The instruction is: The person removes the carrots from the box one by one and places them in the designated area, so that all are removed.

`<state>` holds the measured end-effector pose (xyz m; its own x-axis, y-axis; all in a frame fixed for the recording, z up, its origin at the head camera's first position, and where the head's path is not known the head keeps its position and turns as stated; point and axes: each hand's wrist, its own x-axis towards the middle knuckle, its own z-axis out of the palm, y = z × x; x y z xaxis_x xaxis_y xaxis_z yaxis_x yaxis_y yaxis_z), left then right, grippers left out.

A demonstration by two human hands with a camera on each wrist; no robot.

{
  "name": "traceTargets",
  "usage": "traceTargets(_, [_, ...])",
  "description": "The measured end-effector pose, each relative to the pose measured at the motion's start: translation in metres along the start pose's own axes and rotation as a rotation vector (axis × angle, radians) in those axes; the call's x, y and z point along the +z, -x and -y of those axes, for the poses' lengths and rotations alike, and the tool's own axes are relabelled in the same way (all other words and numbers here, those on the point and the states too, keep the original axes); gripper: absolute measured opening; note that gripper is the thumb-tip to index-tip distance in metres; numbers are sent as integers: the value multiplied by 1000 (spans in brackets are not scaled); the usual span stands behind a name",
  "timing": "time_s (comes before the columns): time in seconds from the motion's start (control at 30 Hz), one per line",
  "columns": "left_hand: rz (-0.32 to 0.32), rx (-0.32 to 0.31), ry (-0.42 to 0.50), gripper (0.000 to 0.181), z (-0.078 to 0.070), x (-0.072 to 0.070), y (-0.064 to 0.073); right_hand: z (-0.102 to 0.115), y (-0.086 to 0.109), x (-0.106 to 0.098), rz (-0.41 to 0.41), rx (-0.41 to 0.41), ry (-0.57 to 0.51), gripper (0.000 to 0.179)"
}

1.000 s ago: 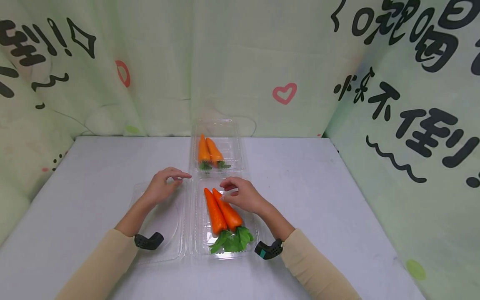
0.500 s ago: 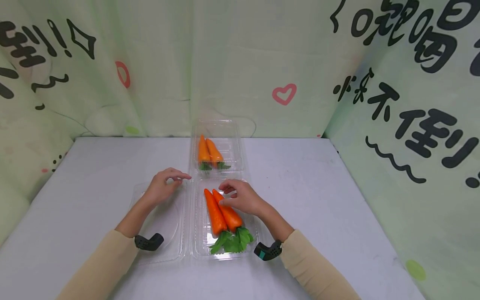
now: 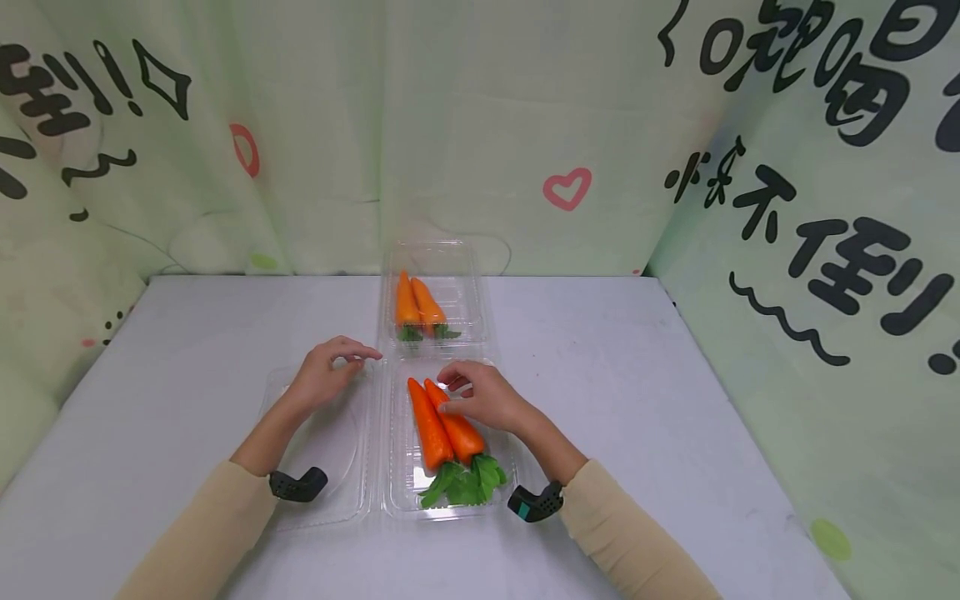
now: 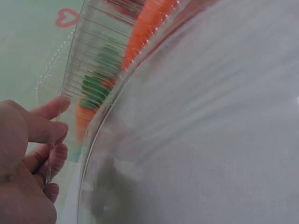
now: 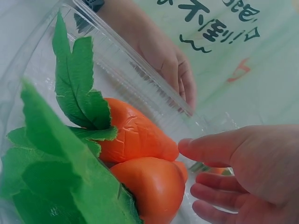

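My left hand (image 3: 330, 371) pinches the far edge of a clear plastic lid (image 3: 330, 454), with fingertips on both sides of that edge in the left wrist view. The lid spreads out to the left of its clear plastic box (image 3: 405, 492). Two orange carrots (image 3: 431, 429) with green leafy tops (image 3: 465, 485) lie side by side in the box, tips pointing away. Over the carrots' tip end hovers my right hand (image 3: 482, 393), its fingers loosely bent and apart. In the right wrist view the thumb (image 5: 191, 148) is close to a carrot tip; whether it touches cannot be told.
Just behind stands another clear plastic box (image 3: 467, 292), with two smaller orange carrots (image 3: 420, 304) inside. A white table (image 3: 600, 400) carries everything. Pale green cloth with printed characters and hearts (image 3: 567, 189) hangs around the back and sides.
My right hand has sunk very slightly toward the carrots. The left hand, the boxes and the carrots stay where they were.
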<state>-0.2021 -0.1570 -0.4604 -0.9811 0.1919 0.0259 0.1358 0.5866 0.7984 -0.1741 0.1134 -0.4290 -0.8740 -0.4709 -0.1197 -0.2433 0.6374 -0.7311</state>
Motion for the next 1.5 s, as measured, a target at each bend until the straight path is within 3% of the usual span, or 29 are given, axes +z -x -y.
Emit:
traceTargets(0.93, [3, -24, 3, 28, 0, 1, 0, 4, -1, 4, 97, 101, 108, 40])
traceTargets(1.5, [6, -17, 28, 28, 1, 0, -2, 3, -3, 2, 131, 87, 106, 35])
